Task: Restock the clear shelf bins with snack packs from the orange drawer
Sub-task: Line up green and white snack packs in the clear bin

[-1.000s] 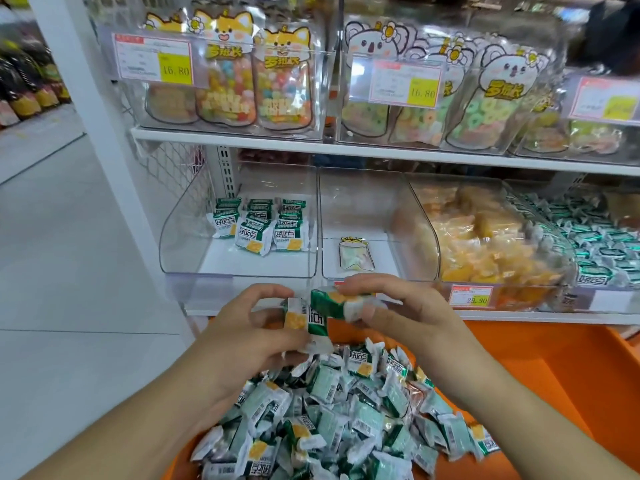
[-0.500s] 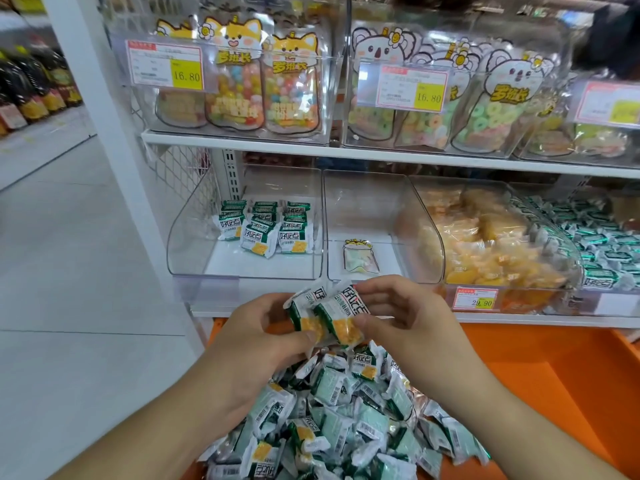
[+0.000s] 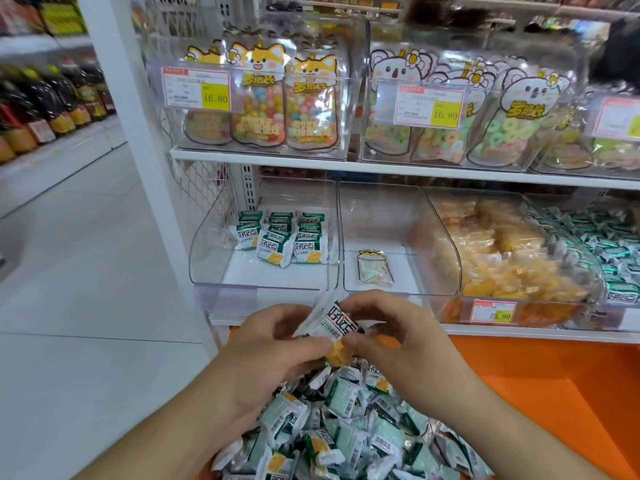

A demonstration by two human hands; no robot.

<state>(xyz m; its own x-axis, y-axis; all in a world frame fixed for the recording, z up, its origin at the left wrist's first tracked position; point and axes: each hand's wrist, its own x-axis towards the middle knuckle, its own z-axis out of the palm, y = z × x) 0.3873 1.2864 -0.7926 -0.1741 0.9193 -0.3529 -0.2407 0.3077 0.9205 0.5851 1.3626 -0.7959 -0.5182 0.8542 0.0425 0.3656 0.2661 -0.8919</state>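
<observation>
Both hands, left hand (image 3: 266, 344) and right hand (image 3: 391, 337), have fingers pinched closed on the snack packs (image 3: 337, 329) above the orange drawer (image 3: 554, 393); loosely stacked, they might slip before reaching the left bin (image 3: 214, 244).

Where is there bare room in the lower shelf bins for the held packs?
Both hands hold packs above the drawer pile. Left bin: bare floor in front of the green packs. Middle bin: bare except one small pouch. The yellow-snack bin and far-right bin are crowded.
</observation>
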